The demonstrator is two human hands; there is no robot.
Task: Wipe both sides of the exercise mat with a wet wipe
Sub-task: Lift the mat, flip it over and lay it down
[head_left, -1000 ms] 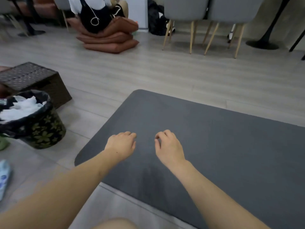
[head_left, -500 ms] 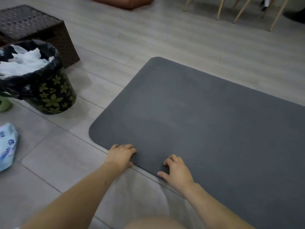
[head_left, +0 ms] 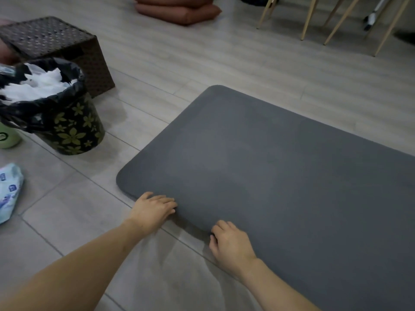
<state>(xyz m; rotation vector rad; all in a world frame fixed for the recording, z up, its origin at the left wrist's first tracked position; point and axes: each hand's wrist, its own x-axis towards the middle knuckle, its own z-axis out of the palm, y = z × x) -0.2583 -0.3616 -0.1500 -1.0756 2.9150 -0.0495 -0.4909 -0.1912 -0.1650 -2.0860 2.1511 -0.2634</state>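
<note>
Item 1: exercise mat (head_left: 280, 176), dark grey, rounded corners, lying flat on the grey plank floor (head_left: 224, 63); its right end runs out of view. The near long edge appears slightly raised between the 2 hands, with a shadow beneath it.

Item 2: left hand (head_left: 152, 209), fingers curled onto the near edge close to the mat's near-left corner; whether they pinch it or only rest there cannot be told.

Item 3: right hand (head_left: 231, 243), fingers curled at the same edge, a little further along; closure likewise uncertain. Neither hand holds a wipe.

Item 4: wet-wipe packet (head_left: 9, 191), on the floor well left of the mat.

Item 5: floral waste bin (head_left: 69, 129), black liner, full of white used wipes, beside a woven box (head_left: 56, 39).

Handling, as judged: soft, flexible foam, light, likely to droop and fold when lifted. Best taken along the near edge with both hands spread apart, then rolled over to expose the underside.
</note>
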